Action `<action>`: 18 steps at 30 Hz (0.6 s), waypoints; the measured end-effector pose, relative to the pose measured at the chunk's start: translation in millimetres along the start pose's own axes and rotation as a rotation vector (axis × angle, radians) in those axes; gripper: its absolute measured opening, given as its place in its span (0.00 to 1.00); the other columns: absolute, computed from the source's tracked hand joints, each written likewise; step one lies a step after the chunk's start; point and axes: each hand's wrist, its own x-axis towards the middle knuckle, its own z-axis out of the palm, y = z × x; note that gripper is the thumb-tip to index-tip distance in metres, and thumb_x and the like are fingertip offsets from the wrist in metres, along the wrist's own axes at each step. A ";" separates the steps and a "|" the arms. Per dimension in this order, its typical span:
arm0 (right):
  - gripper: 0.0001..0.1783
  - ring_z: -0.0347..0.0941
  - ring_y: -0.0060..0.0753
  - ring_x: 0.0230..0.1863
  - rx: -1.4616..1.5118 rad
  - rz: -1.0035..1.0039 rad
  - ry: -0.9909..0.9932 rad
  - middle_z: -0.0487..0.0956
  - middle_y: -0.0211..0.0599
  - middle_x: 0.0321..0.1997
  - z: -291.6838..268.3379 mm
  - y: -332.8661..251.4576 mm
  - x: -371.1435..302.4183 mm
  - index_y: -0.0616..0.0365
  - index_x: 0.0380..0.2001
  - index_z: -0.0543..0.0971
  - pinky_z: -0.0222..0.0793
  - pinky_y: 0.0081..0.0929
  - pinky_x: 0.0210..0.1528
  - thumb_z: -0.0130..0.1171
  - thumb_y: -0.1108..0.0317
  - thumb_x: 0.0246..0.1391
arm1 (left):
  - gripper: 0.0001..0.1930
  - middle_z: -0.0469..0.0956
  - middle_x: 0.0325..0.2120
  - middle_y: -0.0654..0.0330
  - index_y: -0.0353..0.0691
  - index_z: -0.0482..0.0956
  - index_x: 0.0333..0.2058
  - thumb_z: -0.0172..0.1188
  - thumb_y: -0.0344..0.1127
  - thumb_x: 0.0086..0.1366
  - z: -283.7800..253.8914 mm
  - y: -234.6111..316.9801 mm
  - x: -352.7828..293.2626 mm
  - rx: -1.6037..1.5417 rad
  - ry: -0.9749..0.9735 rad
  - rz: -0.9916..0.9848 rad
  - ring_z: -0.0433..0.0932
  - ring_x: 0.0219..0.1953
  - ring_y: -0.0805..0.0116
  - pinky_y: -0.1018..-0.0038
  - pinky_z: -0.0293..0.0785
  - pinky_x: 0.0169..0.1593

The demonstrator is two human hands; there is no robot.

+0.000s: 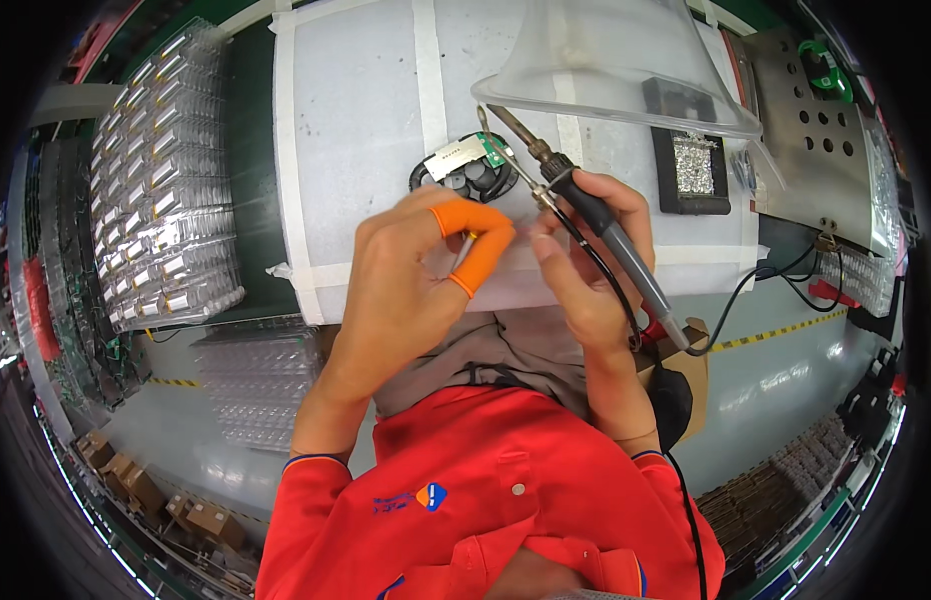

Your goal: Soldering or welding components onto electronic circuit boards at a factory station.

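My right hand (601,270) is closed around a soldering iron (591,210), whose tip points up and left. A thin metal guide with a black tube (576,228) runs along the iron. My left hand (406,270) wears orange covers on two fingertips and pinches a small white and yellow piece (467,246), mostly hidden by the fingers. Just beyond the hands lies a round black part (476,185) with coiled dark leads. A small green circuit board (494,150) with a silver plate sits on it, close to the guide's tip.
A clear plastic hood (606,70) overhangs the white worktop (356,120). To its right are a black box of metal shavings (696,165) and a perforated metal housing (816,130). Stacked clear trays (171,180) stand at left. The iron's black cord (731,310) trails right.
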 end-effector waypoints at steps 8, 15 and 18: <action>0.08 0.58 0.14 0.26 -0.079 -0.062 0.262 0.66 0.27 0.25 -9.4 2.7 20.8 0.61 0.34 0.69 0.54 0.13 0.29 0.56 0.75 0.51 | 0.05 0.75 0.26 0.55 0.31 0.77 0.28 0.61 0.18 0.52 -16.6 -19.1 44.1 0.432 0.066 0.238 0.72 0.26 0.60 0.73 0.68 0.30; 0.08 0.51 0.16 0.24 -0.019 -0.054 0.228 0.59 0.25 0.21 -10.2 5.9 23.6 0.59 0.30 0.65 0.52 0.16 0.29 0.51 0.80 0.46 | 0.05 0.74 0.27 0.55 0.30 0.77 0.29 0.61 0.17 0.52 -12.6 -23.6 44.9 0.412 0.029 0.106 0.73 0.27 0.58 0.71 0.68 0.31; 0.08 0.51 0.16 0.24 -0.012 -0.035 0.228 0.59 0.26 0.21 -10.4 5.5 24.8 0.59 0.30 0.65 0.53 0.17 0.29 0.51 0.80 0.47 | 0.06 0.74 0.27 0.55 0.30 0.77 0.29 0.60 0.17 0.52 -13.7 -24.5 45.3 0.407 0.026 0.099 0.73 0.27 0.59 0.71 0.68 0.30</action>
